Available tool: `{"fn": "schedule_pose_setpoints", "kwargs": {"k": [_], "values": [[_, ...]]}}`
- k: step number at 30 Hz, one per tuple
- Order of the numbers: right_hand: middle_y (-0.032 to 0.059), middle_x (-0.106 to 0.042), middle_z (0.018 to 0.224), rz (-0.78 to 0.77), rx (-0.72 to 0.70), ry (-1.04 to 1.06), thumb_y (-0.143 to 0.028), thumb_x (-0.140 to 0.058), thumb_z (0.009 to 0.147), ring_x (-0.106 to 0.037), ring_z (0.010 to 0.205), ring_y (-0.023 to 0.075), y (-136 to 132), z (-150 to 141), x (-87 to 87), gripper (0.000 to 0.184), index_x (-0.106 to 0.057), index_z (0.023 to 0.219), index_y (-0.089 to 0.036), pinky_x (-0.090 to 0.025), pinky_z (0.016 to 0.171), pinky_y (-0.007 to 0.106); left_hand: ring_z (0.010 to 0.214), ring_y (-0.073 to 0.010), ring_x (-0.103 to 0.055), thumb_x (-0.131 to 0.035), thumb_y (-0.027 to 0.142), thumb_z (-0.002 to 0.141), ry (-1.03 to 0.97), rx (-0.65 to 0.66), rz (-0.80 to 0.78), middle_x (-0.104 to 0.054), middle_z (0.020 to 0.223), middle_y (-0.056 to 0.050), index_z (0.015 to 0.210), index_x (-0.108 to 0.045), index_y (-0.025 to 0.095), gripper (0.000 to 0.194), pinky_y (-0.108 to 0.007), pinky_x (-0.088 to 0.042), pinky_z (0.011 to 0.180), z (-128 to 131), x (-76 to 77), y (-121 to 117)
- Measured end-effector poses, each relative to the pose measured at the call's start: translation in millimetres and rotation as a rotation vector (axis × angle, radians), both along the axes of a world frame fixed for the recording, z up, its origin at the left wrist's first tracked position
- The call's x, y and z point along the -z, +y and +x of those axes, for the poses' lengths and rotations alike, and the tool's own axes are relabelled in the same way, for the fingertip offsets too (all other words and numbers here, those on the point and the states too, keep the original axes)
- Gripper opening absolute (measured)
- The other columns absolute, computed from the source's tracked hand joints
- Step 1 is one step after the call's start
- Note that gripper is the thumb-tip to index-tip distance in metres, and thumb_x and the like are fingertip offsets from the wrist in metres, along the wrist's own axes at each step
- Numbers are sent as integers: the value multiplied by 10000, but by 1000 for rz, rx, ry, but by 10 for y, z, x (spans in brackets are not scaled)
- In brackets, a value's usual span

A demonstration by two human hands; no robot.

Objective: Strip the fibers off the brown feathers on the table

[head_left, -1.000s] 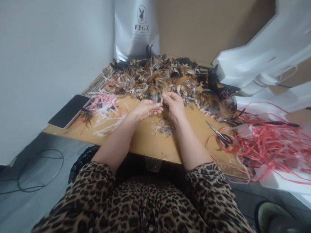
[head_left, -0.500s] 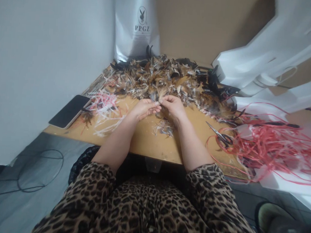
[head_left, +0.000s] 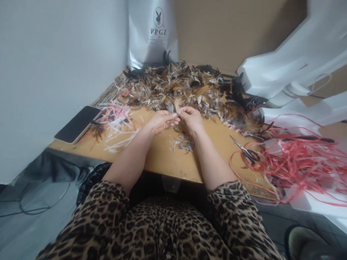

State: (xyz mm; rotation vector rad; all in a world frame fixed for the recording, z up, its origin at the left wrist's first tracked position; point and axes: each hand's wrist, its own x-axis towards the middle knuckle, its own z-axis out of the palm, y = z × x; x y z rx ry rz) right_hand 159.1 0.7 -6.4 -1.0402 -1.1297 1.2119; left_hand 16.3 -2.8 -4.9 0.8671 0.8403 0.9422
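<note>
Right in the thick of it, fingertips to fingertips: a pale brown feather tuft (head_left: 178, 102), pinched in the grip of the right hand (head_left: 193, 119), thumb and finger together, at the near edge of the big feather heap (head_left: 190, 84). Close in beside it, thumb tip at the same spot, the left hand (head_left: 160, 122), lower fingers loosely curled; impossible to tell whether clamped on the tuft or just steadying it. Delicate stuff, this! Best, by the look of it, to pinch low at the quill ends, leave the plumes free to fan forward, and press lightly without crushing them. Wise, too, to steady both wrists over the desk (head_left: 163, 157), clear of the loose fluff (head_left: 183, 142) below. Over to the right, beside tangled red strands (head_left: 313, 158), the scissors (head_left: 243, 147); off to the left, pink and white strips (head_left: 116, 115) near a dark-screened phone (head_left: 77, 125). And for lettering, behind the heap: "PPGZ" on the silvery bag (head_left: 151, 52), under a rabbit-head emblem (head_left: 158, 17) in an oval, with finer print beneath, too small to read.
</note>
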Motion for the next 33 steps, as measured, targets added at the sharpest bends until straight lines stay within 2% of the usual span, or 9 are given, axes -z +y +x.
{"fn": "schedule_pose_setpoints", "kwargs": {"k": [5, 11, 19, 24, 28, 33], "values": [[-29, -614, 587, -33, -18, 23, -326, -771, 571, -517, 555, 83, -11, 26, -33, 219, -631, 640, -173, -421, 590, 230, 541, -76, -630, -682, 167, 775, 48, -5, 55, -694, 655, -81, 677, -626, 65, 152, -157, -479, 537, -10, -6, -12], [-16, -618, 590, -86, -103, 10, -387, -801, 541, -515, 540, 94, -17, 87, -68, 302, -616, 642, -170, -412, 559, 241, 527, -82, -625, -719, 243, 745, 138, 59, 117, -697, 661, -93, 715, -662, 56, 198, -172, -477, 534, -27, 7, -22], [-62, -537, 566, -44, 70, 11, -401, -792, 494, -453, 517, 67, 0, -23, -4, 347, -556, 621, -179, -371, 531, 220, 581, -91, -651, -731, 237, 733, 82, -1, 79, -710, 705, -100, 749, -661, 54, 197, -168, -488, 559, 42, 26, -20], [-60, -534, 583, -58, 76, 21, -430, -774, 512, -460, 527, 70, 22, -68, 42, 352, -556, 639, -185, -387, 547, 222, 547, -86, -636, -734, 248, 729, 71, -30, 89, -697, 667, -93, 715, -639, 56, 215, -169, -481, 541, 45, 40, -7], [-27, -598, 621, -10, 8, -136, -430, -726, 594, -496, 564, 91, 2, 57, -33, 284, -622, 681, -180, -410, 590, 242, 536, -71, -622, -724, 253, 742, 77, -83, 115, -696, 667, -89, 735, -646, 58, 210, -158, -465, 533, -8, 36, 32], [11, -656, 684, 162, -128, -653, -254, -644, 669, -536, 638, 124, -26, 287, -105, 111, -693, 706, -161, -408, 642, 262, 540, -57, -613, -695, 223, 769, 16, -166, 127, -696, 671, -67, 804, -665, 68, 162, -142, -452, 528, -90, 22, 89]]}}
